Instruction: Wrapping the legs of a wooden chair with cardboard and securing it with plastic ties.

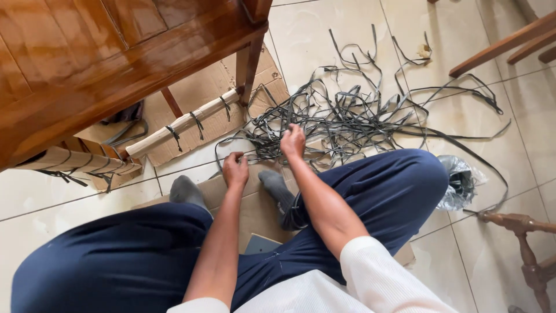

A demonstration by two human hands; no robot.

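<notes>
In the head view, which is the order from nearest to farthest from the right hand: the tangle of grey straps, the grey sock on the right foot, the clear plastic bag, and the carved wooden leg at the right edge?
From the right hand:
1. Tangle of grey straps, under the fingers, touching.
2. Grey sock, just below the hand.
3. Clear plastic bag, right of the knee.
4. Carved wooden leg, far right, lower.

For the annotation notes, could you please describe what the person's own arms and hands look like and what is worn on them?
Both hands, the left hand and the right hand, are bare: no gloves, rings or watch can be seen. The forearms are uncovered. White ribbed sleeves are pushed up to about the elbows on both arms.
</notes>
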